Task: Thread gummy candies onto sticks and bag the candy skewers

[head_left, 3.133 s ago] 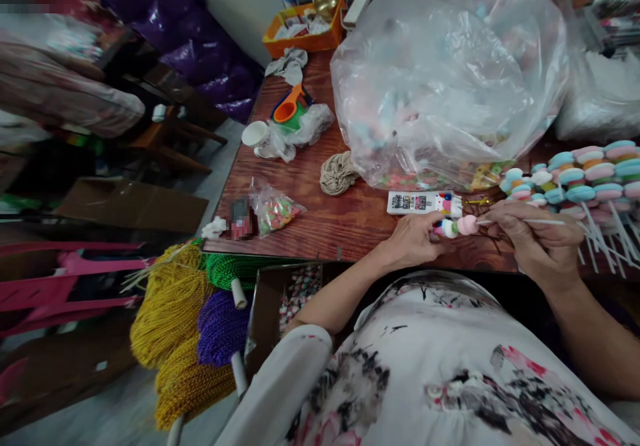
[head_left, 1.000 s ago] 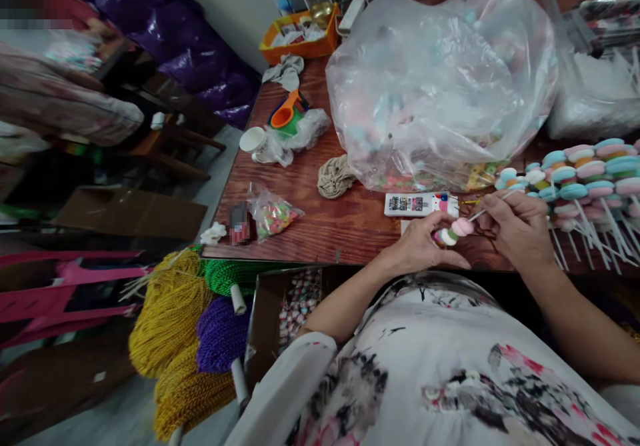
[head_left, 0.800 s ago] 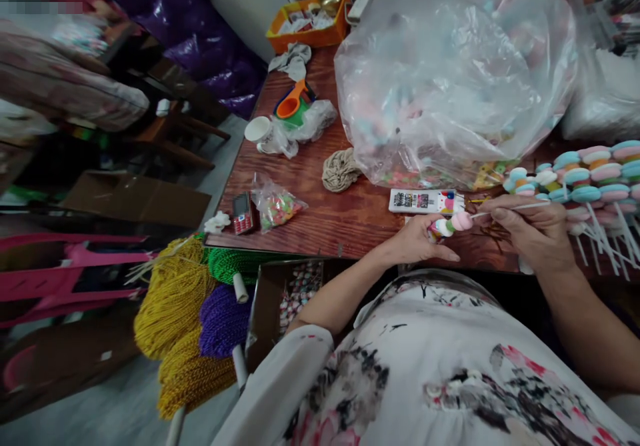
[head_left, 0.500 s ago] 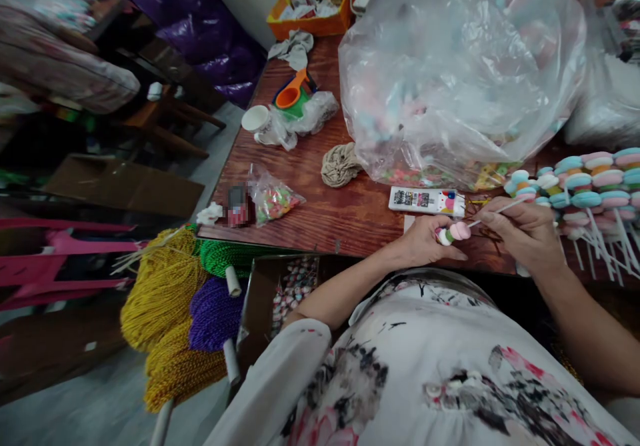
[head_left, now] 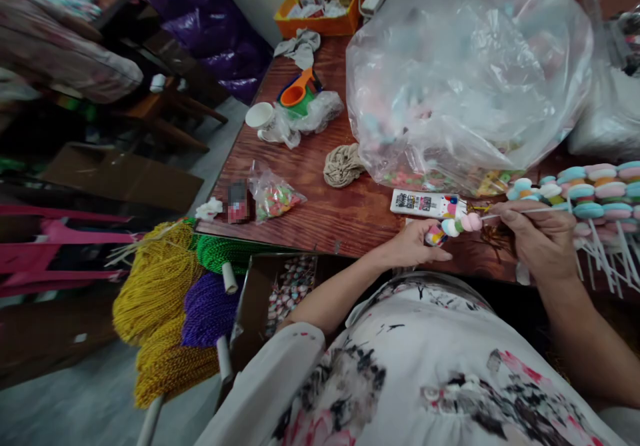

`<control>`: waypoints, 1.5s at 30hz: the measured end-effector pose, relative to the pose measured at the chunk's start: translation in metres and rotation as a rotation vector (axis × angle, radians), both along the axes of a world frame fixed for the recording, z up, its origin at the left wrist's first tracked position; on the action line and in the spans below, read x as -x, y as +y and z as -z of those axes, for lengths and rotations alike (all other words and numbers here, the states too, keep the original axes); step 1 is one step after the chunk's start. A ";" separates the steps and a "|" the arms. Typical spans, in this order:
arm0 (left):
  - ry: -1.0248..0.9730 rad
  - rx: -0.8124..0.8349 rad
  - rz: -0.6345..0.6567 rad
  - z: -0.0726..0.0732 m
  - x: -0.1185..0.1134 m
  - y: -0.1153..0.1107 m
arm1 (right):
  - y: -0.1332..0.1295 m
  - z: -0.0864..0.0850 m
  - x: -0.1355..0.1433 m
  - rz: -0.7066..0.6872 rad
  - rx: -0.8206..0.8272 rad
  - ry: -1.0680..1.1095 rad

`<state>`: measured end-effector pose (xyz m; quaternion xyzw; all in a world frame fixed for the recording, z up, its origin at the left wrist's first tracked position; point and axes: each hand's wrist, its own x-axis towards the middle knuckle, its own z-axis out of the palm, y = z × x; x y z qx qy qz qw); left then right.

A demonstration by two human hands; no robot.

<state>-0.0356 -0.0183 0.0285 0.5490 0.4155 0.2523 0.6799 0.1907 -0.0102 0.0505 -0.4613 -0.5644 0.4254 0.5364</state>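
Your left hand (head_left: 413,243) has a partly closed grip, thumb extended, around the multicolored left end of the strung stick (head_left: 471,222). Your right hand (head_left: 546,234) pinches its white shaft (head_left: 531,211) between thumb and fingers. The strung stick is held between both hands, above the near edge of the table (head_left: 310,229). The printed white packet (head_left: 425,204) lies just beyond it; the finished-looking pile of strung sticks (head_left: 590,193) lies to the right.
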 end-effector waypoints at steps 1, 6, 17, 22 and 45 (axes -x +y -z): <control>-0.064 0.093 0.041 -0.001 0.001 -0.001 | 0.001 -0.001 -0.004 -0.039 0.019 -0.014; -0.155 0.300 0.302 -0.009 0.003 0.000 | 0.014 -0.007 -0.018 -0.203 0.135 -0.013; -0.239 0.422 0.496 -0.008 0.001 0.007 | 0.025 -0.048 -0.010 -0.559 -0.002 -0.130; -0.301 0.369 0.309 -0.009 0.000 0.001 | -0.004 -0.048 -0.002 -0.241 -0.030 -0.175; 0.233 -0.304 0.067 -0.013 -0.008 -0.012 | -0.034 -0.027 0.003 -0.117 -0.078 -0.139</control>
